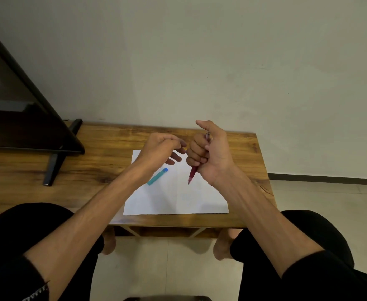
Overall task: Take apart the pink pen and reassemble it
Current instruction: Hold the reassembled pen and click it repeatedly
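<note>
Black-clad knees [26, 235] frame a wooden worktop [91, 170] bearing white paper [174, 198]. Right hand [208, 153] fists around the pink pen [193, 173], tip down above the paper. Left hand [161, 148] hovers, fingers loosely curled, holding nothing visible. Teal cap [158, 176] lies on the paper.

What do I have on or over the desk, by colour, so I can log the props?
Pink: 1, the slim pink plastic pen held in the right hand
Teal: 1, the teal plastic cap with a blue end
White: 1, the white paper sheet
Total: 3

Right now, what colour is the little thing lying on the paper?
Teal with a blue end, seen in the head view.
</note>
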